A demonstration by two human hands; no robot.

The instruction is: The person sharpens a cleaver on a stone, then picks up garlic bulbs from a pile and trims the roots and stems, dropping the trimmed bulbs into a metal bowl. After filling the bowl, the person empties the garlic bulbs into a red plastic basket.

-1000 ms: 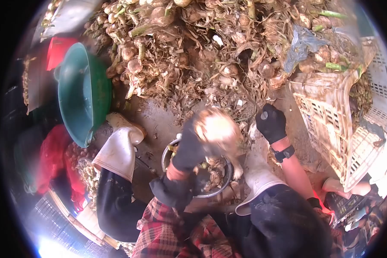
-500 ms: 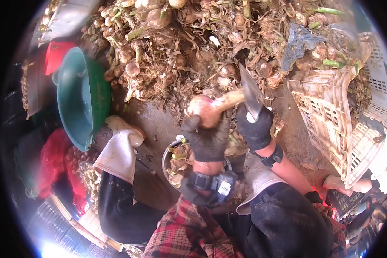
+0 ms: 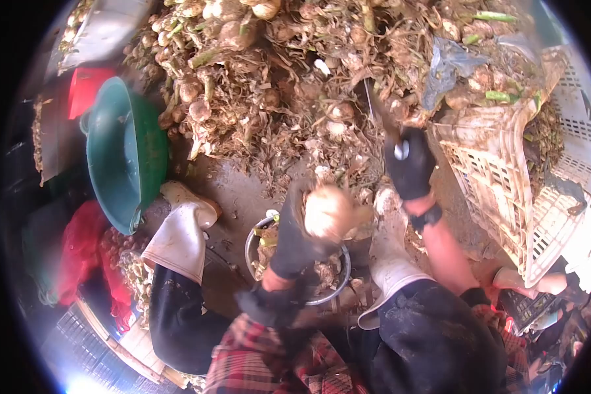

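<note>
My left hand, in a dark glove, is closed round a pale bulb, which is blurred by motion. The bulb is over the right part of a round metal bowl that holds cut stalk pieces and scraps. My right hand, also gloved, grips a knife. The thin blade points up and away, seen nearly edge-on, apart from the bulb. Beyond both hands lies a big heap of bulbs with dry roots and stalks.
On the left are a green basin, a red container and red netting. Cream plastic crates stand at the right. White boots flank the bowl. A grey plastic scrap lies on the heap.
The knife has come away from the bulb's stalk, and my right hand has moved up and right. My left hand has turned and lowered slightly with the bulb.
</note>
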